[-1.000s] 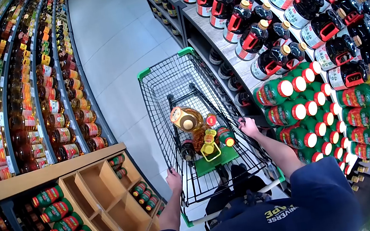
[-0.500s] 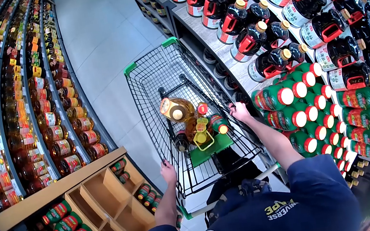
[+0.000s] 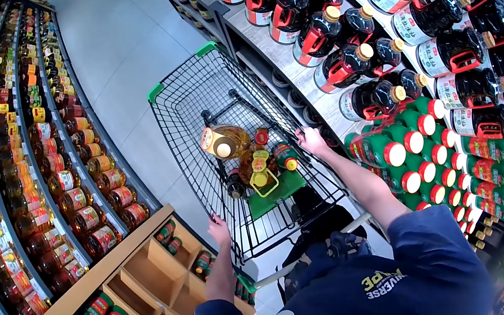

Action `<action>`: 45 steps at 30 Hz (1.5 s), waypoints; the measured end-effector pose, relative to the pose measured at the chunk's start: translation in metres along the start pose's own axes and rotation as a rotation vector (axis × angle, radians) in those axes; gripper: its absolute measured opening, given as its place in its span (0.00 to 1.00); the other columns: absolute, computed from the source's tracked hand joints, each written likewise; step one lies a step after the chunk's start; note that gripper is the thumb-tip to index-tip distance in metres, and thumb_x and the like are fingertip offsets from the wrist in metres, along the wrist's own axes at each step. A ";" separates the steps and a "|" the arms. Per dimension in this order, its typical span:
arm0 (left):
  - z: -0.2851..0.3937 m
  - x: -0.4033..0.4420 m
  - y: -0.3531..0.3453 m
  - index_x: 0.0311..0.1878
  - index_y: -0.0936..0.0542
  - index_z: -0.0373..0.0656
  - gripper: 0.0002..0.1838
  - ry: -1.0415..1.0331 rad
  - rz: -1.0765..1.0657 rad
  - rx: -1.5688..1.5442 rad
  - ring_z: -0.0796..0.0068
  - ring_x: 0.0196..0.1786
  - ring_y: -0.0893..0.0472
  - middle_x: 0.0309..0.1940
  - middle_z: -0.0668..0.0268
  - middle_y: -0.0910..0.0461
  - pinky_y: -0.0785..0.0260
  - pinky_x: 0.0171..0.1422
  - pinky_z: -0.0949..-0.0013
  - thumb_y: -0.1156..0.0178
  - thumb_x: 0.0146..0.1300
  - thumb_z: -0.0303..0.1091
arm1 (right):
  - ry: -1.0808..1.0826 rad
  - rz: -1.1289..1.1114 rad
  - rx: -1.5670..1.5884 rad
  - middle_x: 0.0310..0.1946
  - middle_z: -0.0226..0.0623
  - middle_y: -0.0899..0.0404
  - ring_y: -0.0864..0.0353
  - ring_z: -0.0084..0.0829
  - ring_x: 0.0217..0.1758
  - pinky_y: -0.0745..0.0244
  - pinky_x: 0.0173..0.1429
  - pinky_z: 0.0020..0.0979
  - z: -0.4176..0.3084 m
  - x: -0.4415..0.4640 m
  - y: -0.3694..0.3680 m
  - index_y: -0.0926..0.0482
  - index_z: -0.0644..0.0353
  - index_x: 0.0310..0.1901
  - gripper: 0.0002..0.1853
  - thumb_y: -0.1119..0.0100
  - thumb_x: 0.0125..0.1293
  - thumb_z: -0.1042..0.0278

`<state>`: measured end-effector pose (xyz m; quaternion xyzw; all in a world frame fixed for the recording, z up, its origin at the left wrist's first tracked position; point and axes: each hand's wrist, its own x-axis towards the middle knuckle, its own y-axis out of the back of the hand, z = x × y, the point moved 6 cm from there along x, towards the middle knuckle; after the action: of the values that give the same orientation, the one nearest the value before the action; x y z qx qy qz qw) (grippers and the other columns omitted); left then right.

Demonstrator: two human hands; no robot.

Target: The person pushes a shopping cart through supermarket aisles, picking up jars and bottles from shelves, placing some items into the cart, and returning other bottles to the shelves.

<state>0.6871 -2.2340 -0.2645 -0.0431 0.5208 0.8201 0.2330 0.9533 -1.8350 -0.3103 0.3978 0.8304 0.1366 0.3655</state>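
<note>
A black wire shopping cart (image 3: 156,93) with green corner pieces stands before me. My left hand (image 3: 218,229) is closed on its left side rim; the fingertips are small in view. On the opposite side, my right hand (image 3: 311,141) has its fingers curled over the right rim. Between my hands the cart holds a large oil bottle (image 3: 237,139) lying tilted, a yellow-handled bottle (image 3: 262,179), a dark bottle (image 3: 235,186), a green jar (image 3: 285,155) and a red-capped container (image 3: 261,136). A green panel (image 3: 277,194) shows at the near end.
Oil shelves (image 3: 82,176) line the left. A wooden display unit (image 3: 151,270) with green jars stands near left. On the right, dark red-handled bottles (image 3: 342,65) stand on a wood-look ledge beside stacked green jars (image 3: 406,144). Grey tiled floor (image 3: 114,61) runs ahead.
The cart and both hands sit slightly farther left in view, and the shelves have shifted and turned a little. Both hands stay on the rims; the items keep their places in the cart.
</note>
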 end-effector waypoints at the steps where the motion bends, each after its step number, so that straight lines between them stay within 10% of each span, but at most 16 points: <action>1: 0.006 0.003 0.004 0.45 0.22 0.38 0.17 0.009 -0.009 0.016 0.49 0.38 0.18 0.34 0.52 0.17 0.28 0.47 0.51 0.53 0.70 0.41 | -0.005 0.018 -0.014 0.26 0.43 0.20 0.17 0.32 0.28 0.22 0.35 0.32 -0.002 0.002 -0.002 0.23 0.66 0.39 0.06 0.50 0.63 0.80; 27: 0.041 0.117 0.039 0.42 0.22 0.39 0.17 0.089 0.072 0.178 0.45 0.33 0.19 0.27 0.48 0.19 0.27 0.37 0.49 0.51 0.69 0.44 | 0.010 0.018 -0.144 0.23 0.42 0.19 0.18 0.30 0.26 0.23 0.34 0.32 -0.099 0.097 -0.028 0.22 0.63 0.43 0.09 0.51 0.63 0.79; 31: 0.045 0.142 0.045 0.43 0.22 0.38 0.17 0.043 0.071 0.175 0.43 0.33 0.19 0.26 0.46 0.20 0.26 0.36 0.49 0.51 0.69 0.43 | -0.042 -0.066 -0.047 0.31 0.49 0.18 0.17 0.47 0.38 0.23 0.46 0.42 -0.116 0.118 -0.034 0.22 0.56 0.45 0.10 0.46 0.62 0.71; 41: 0.067 0.231 0.067 0.42 0.22 0.39 0.16 -0.011 0.117 0.207 0.42 0.33 0.19 0.28 0.45 0.19 0.27 0.38 0.46 0.51 0.68 0.43 | -0.048 -0.022 -0.094 0.29 0.44 0.17 0.16 0.41 0.37 0.23 0.44 0.40 -0.177 0.175 -0.049 0.21 0.52 0.42 0.08 0.46 0.62 0.70; 45: 0.077 0.276 0.076 0.40 0.23 0.39 0.17 -0.030 0.111 0.145 0.40 0.32 0.20 0.27 0.45 0.20 0.28 0.37 0.45 0.51 0.68 0.44 | -0.051 -0.159 0.342 0.37 0.32 0.14 0.17 0.25 0.44 0.26 0.52 0.30 -0.190 0.212 -0.070 0.21 0.56 0.49 0.17 0.34 0.56 0.73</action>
<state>0.4231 -2.0999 -0.2522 0.0151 0.5769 0.7924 0.1977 0.6896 -1.7066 -0.3203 0.3907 0.8608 -0.0460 0.3230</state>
